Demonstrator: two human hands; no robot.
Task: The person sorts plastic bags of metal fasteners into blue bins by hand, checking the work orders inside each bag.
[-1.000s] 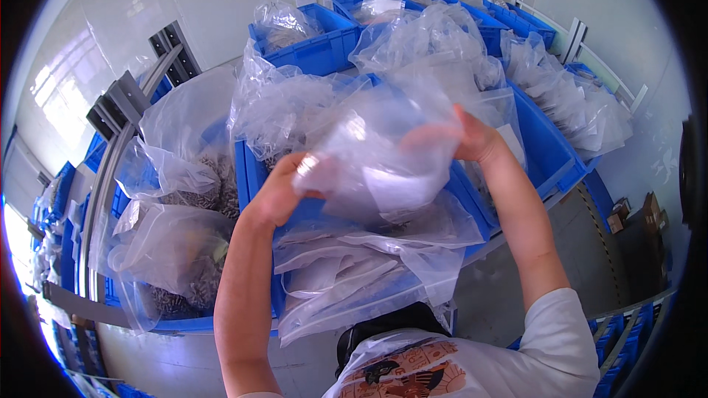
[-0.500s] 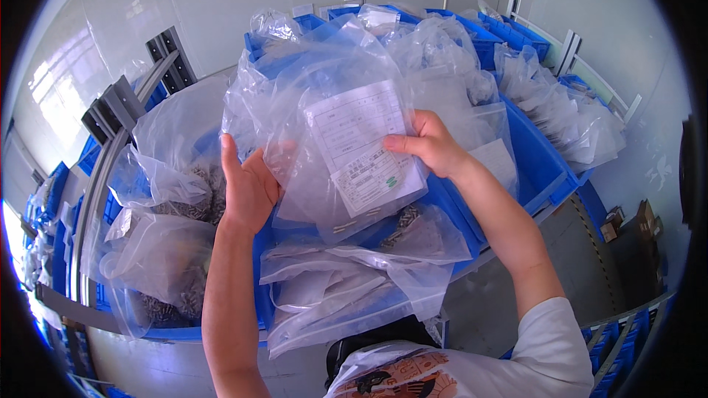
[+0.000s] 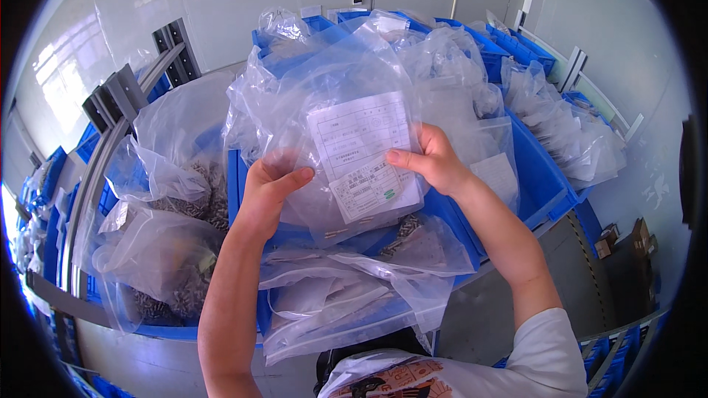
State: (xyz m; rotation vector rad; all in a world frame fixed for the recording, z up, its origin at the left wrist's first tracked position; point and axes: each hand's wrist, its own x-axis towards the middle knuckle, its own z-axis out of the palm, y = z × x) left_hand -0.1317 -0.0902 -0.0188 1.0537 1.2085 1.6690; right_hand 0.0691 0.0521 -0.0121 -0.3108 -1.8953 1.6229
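Between my hands hangs a clear plastic bag (image 3: 295,114) with a printed paper slip (image 3: 359,133) inside it. A few small pale pieces (image 3: 346,230) lie in its lower end. My right hand (image 3: 435,158) grips the bag's right side, thumb resting over the slip. On the left side my left hand (image 3: 276,188) pinches the plastic, its thumb in front and its fingers partly behind the film. Below the held bag, more flat clear bags (image 3: 339,287) with papers lie over the front of a blue bin (image 3: 263,309).
To the left, clear bags of small metal parts (image 3: 195,199) fill another blue bin. Blue bins with bagged papers (image 3: 564,121) stand at the far right. A metal rack post (image 3: 177,51) rises at the left, and cardboard boxes (image 3: 638,239) sit low at the right.
My left hand has gone from spread fingers beside the bag to gripping its left side. The bag and my right hand have sunk slightly in view.
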